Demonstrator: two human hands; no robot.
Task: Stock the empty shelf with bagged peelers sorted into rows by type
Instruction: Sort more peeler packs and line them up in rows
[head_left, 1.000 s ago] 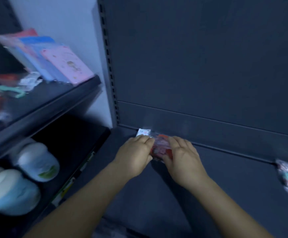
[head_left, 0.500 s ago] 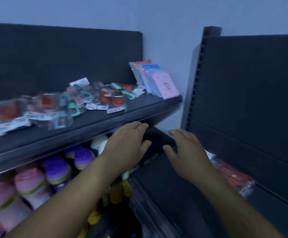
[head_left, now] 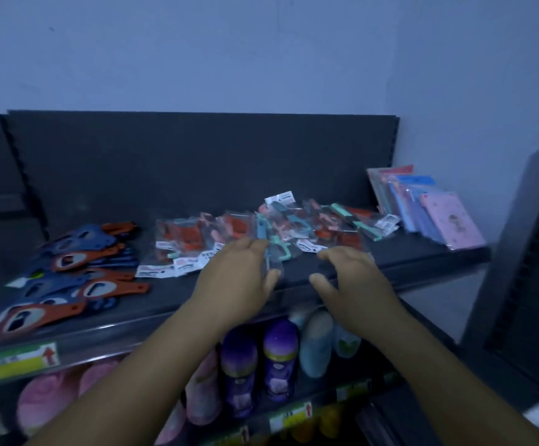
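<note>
I see both hands over dark shelf point(head_left: 293, 304), near heap of bagged peelers point(head_left: 281, 226) at shelf middle. My left hand point(head_left: 239, 281) at near edge of heap, fingers point(head_left: 258, 247) curled on teal peeler bag point(head_left: 277, 252), thumb beneath. My right hand point(head_left: 355, 284) just right of it, fingers loosely bent, holding nothing, tips at heap's near edge. Orange and blue openers point(head_left: 65, 275) lie far left on same shelf. Pink and blue packets point(head_left: 435, 210) lean at right end. Purple bottles point(head_left: 258, 365) stand on shelf below.
</note>
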